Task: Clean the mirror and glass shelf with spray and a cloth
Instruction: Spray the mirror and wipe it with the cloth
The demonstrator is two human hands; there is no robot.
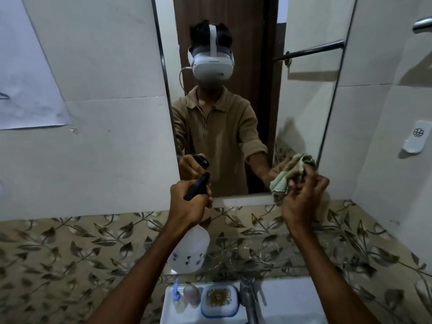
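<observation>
A tall wall mirror (304, 101) hangs straight ahead and reflects a person wearing a headset. Under it a clear glass shelf (268, 253) juts out over the sink. My left hand (189, 204) grips the dark trigger head of a white spray bottle (190, 251), nozzle aimed at the lower mirror. My right hand (301, 202) holds a crumpled green and brown cloth (287, 176) against the mirror's bottom right corner.
A white sink (287, 300) with a steel tap (247, 293) sits below. On its rim are a soap dish (219, 300), a blue brush and a small bottle. Floral tiles band the wall. A white holder (417, 139) hangs at right.
</observation>
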